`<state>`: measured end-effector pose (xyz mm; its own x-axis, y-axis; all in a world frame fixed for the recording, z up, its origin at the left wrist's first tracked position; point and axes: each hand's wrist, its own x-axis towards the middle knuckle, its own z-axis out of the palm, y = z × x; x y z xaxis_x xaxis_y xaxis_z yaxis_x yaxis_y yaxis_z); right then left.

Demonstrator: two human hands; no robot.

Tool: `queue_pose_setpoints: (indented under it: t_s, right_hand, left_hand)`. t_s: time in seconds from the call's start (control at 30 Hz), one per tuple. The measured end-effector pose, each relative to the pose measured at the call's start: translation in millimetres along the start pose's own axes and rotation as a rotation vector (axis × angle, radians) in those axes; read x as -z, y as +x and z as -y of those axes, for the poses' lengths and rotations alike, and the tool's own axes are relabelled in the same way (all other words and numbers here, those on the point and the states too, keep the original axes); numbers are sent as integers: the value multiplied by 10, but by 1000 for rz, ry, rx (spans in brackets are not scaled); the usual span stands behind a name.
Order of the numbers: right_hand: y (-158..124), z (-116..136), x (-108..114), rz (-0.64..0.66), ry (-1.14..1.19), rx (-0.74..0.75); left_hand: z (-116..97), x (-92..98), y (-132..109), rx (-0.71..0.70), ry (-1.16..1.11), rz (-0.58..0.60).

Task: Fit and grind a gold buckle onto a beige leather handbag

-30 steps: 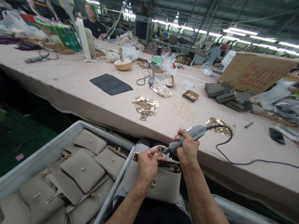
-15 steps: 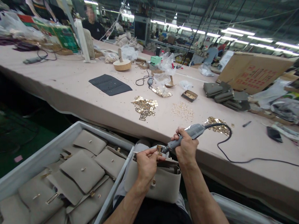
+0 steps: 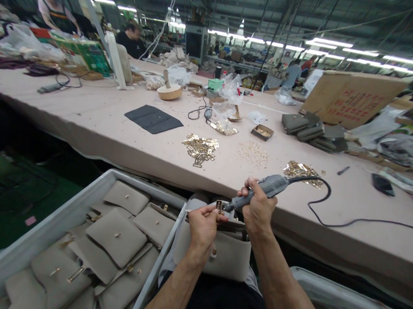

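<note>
A grey-beige handbag with a small gold clasp on its front rests on my lap. My left hand pinches the bag's flap edge, where a gold metal plate stands up by the fingertips. Wrapped round a grey electric screwdriver is my right hand. The tool lies tilted, its tip close against the gold plate; whether it touches a screw is too small to tell. A black cable trails from its back end over the table.
A grey plastic crate full of similar bag pieces stands at my left. On the pink-covered table lie piles of gold fittings, scattered tiny screws, a black sheet and a cardboard box. Two people are across the table.
Both hands keep their hold, with the screwdriver still at the gold plate. The tool's back end and its cable have shifted slightly right. A person across the table has lowered their head.
</note>
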<state>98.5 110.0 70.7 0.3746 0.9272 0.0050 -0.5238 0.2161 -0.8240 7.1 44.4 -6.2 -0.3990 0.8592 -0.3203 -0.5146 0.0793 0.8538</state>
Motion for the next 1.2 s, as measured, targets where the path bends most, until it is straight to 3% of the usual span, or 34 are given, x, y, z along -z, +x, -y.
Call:
queue_pose_setpoints:
  t_s: [0.43,1.2]
  right_hand:
    - [-176,-8,-33,38,-6,116]
    - [-336,-14,50,377,-89,285]
  left_hand:
    - [11,-24,27,18,-22,-37]
    - [-63,-44,66,41,-63,-43]
